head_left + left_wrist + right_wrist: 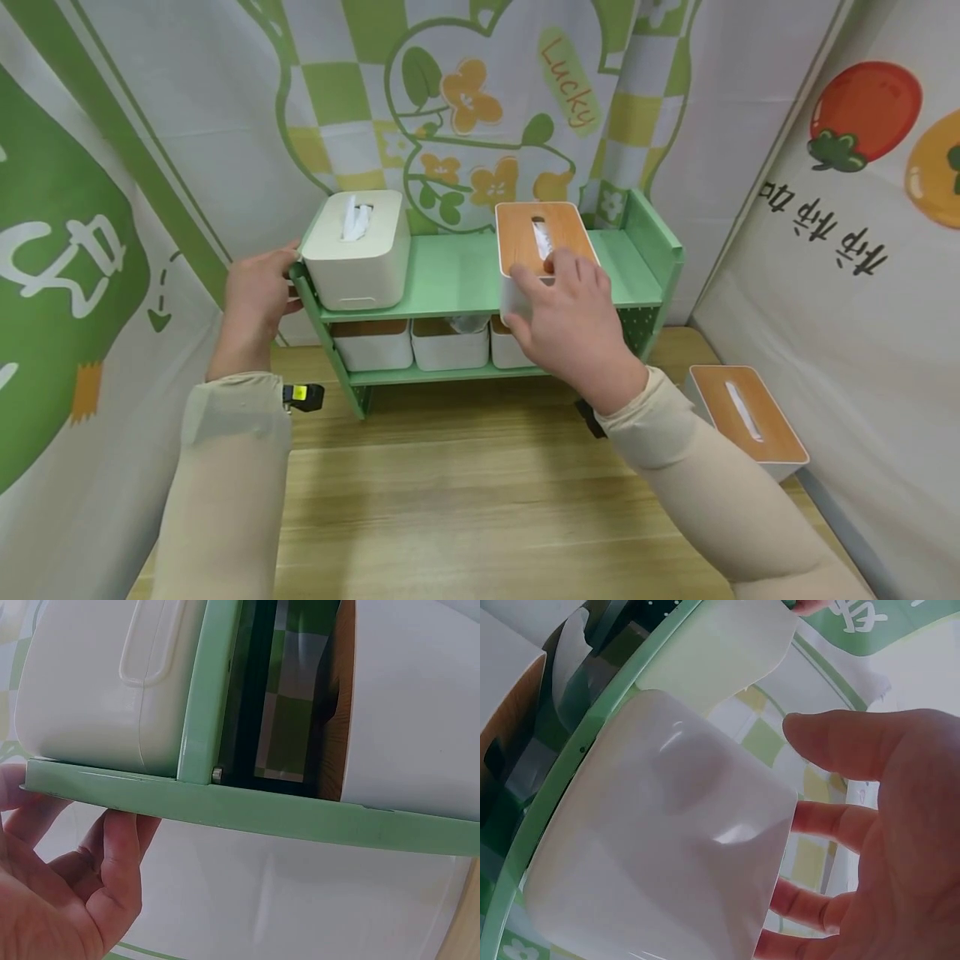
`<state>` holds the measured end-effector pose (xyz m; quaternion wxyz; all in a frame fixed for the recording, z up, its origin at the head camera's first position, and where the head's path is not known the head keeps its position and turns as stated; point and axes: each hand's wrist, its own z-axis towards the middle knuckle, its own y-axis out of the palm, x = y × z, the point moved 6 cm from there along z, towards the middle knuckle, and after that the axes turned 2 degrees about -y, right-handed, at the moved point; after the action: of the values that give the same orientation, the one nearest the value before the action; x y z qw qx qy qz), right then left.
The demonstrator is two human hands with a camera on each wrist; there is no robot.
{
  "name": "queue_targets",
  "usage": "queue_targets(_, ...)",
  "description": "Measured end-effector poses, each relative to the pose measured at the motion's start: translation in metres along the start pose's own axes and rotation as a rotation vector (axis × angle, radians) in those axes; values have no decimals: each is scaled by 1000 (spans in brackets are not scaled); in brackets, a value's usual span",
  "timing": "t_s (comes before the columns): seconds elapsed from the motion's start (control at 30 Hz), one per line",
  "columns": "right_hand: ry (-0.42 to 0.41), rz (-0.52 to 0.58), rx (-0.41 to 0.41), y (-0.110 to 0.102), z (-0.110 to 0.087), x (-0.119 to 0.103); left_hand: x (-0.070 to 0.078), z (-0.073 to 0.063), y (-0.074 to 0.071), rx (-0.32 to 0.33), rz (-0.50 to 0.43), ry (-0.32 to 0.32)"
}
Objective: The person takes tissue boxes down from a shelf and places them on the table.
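Note:
A green two-tier shelf (453, 271) stands on the wooden table. My left hand (258, 283) grips the edge of its left side panel (285, 814), fingers bent against it in the left wrist view. Just inside that panel sits a cream tissue box (356, 258) with tissue poking out. On the top tier, further right, is a white tissue box (546, 218) with a wood-look lid. My right hand (573, 321) reaches over its front edge, fingers on the lid beside the slot. In the right wrist view the thumb (840, 742) stands apart from the box's white front (660, 847).
Several white boxes, one of them a white bin (450, 346), fill the lower tier. Another wood-lidded tissue box (720, 408) stands on the table (450, 500) at right. Printed curtains (480, 108) hang close behind the shelf and on both sides. The shelf has a raised right panel (652, 237).

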<state>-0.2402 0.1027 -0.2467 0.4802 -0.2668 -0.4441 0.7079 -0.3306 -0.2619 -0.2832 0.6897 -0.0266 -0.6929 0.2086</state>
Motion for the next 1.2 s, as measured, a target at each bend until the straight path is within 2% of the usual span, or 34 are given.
queue_targets(0.47,2,4,21,-4,-6,-1,0,2,2,4,-3,8)
queue_targets(0.57,0,32,68,-6,-6,1,0,1,1,1,-9,2)
queue_targets(0.73,24,124,196,-11,-11,15,-1,0,0,-1,-3,-7)
queue_targets(0.8,56,196,217,-10,-12,25,-1,0,0,-1,4,-7)
queue_targets(0.87,123,309,192,-7,-13,39,-1,0,0,-3,2,-8)
queue_targets(1.07,406,721,35,7,-14,84,0,1,1,-2,-8,1)
queue_targets(1.2,548,1013,-66,20,-18,102,-1,1,1,-4,-15,-1)
